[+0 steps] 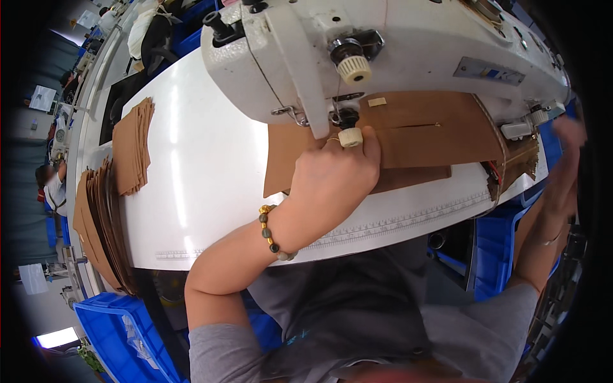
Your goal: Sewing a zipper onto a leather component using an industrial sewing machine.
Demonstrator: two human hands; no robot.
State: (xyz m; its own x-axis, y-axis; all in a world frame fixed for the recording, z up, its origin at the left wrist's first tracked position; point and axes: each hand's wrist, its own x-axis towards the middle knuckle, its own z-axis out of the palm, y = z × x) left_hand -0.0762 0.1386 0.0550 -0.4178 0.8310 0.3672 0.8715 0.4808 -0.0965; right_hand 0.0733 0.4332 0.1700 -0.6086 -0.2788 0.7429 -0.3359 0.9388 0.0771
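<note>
Under the sewing machine (383, 57), left hand (335, 175) flat on brown fabric (434, 131); right hand (568, 137) blurred, grip unclear.

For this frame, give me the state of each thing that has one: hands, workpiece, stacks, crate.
Left hand: flat, pressing on the brown piece.
Right hand: raised at the machine's right end, blurred; grip unclear.
Brown piece: flat under the sewing machine.
Brown stacks: piled at the table's left edge.
Blue crate: open.
</note>
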